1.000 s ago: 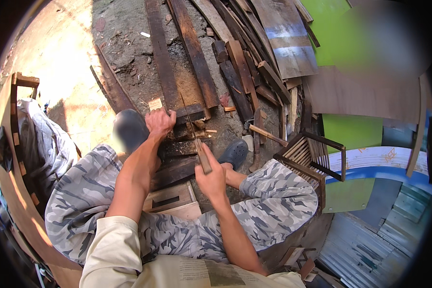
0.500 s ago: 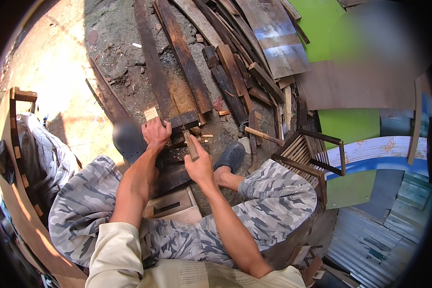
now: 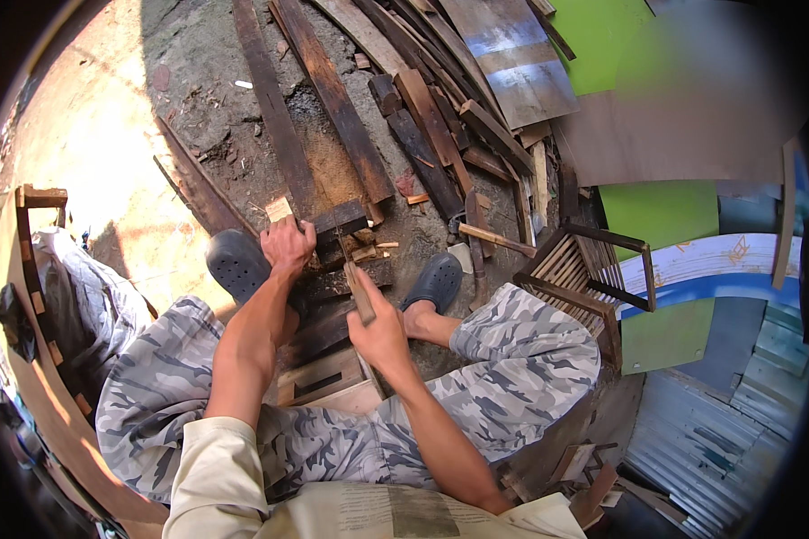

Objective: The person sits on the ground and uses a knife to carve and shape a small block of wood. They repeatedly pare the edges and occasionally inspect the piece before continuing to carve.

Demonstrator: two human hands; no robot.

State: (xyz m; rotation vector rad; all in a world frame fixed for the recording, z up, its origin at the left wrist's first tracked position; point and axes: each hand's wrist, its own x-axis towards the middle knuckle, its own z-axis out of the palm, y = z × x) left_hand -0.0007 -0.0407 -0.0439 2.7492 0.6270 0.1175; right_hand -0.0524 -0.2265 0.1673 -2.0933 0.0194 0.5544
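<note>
My right hand (image 3: 379, 328) is closed around the wooden handle (image 3: 360, 295) of a saw. Its narrow blade (image 3: 342, 244) runs away from me and meets a dark wood piece (image 3: 342, 219) lying crosswise between my feet. Pressed down on the left part of that piece is my left hand (image 3: 288, 244), its fingers curled over the wood. A pale-ended wood block (image 3: 279, 209) shows just beyond these fingers. Below the cut are more dark wood pieces (image 3: 346, 278), partly hidden by my hands. Sawdust (image 3: 337, 166) covers the ground just past the blade.
Long dark planks (image 3: 333, 99) lie ahead, with stacked timber to their right. A hammer (image 3: 496, 240) rests right of my right shoe (image 3: 433, 280). Further right stands a slatted wooden frame (image 3: 584, 269). A grey cloth bundle (image 3: 85, 287) is at the left.
My right hand has drawn the saw back toward me a little. The left hand still presses on the dark wood piece. The whole view has shifted slightly.
</note>
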